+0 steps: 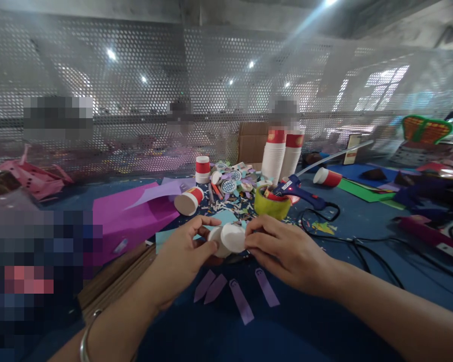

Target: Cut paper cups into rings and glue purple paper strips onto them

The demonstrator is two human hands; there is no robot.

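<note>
My left hand [189, 246] pinches a white round paper piece [218, 244] between thumb and fingers, a bangle on its wrist. In my right hand [283, 246], the fingertips grip the edge of a second white paper disc [234, 238], which overlaps the first; whether they are joined I cannot tell. On the dark blue table below lie several purple paper strips: two pointed ones [210, 286] side by side and two longer ones [241, 301] with a small drawn mark at the top. Behind my hands is a light blue paper sheet [225, 217].
A glue gun [300, 191] rests in a yellow-green bowl [272, 205], its black cable [357, 241] trailing right. Behind are paper scraps [236, 183], stacked paper cups [275, 158] and a tipped cup [189, 202]. Magenta paper [136, 211] lies left; a perforated metal screen [211, 75] stands beyond.
</note>
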